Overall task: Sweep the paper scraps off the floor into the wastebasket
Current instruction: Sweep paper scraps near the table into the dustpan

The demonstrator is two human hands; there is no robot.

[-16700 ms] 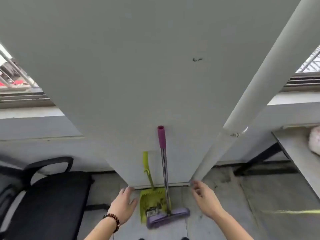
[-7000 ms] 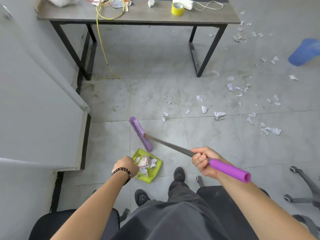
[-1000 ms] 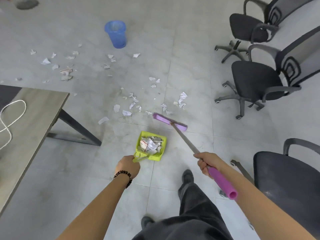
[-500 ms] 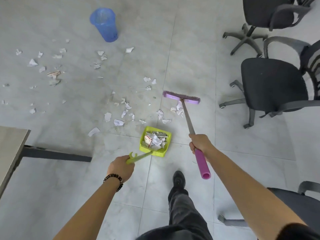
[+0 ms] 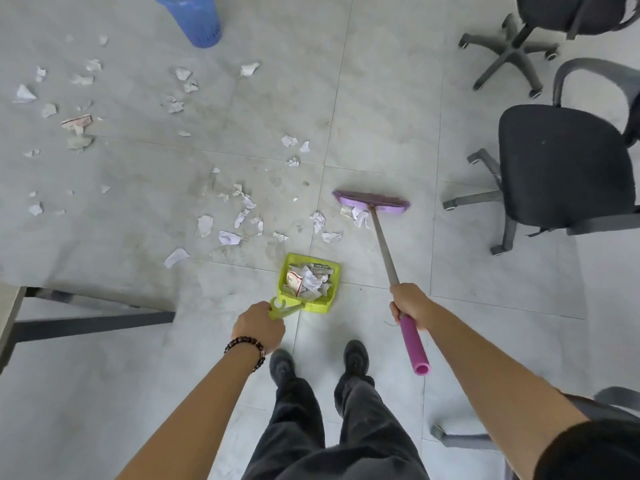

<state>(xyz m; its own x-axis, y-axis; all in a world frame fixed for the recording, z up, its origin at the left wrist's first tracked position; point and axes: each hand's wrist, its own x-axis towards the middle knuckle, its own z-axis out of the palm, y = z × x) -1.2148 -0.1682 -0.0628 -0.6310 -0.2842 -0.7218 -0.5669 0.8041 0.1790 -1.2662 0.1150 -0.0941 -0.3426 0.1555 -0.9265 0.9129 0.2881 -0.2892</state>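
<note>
We mid-sweep: right hand (image 5: 408, 304) wraps broom (image 5: 383, 244) shaft, left hand (image 5: 258, 329) fingers curl round dustpan (image 5: 309, 282) handle. Paper scraps (image 5: 228, 237) litter floor (image 5: 381, 98) beyond dustpan; wastebasket (image 5: 197, 20) at far floor edge. Next: drag nearest scraps into dustpan.

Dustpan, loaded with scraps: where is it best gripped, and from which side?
By its handle, from the near side, as the left hand grips it. The handle sticks out from the near edge; the open mouth faces away, toward the loose scraps.

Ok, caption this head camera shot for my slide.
Right hand holds a purple-handled broom beside torn white paper scraps; left hand holds a part-filled lime-green plastic dustpan on the grey tile floor.
</note>
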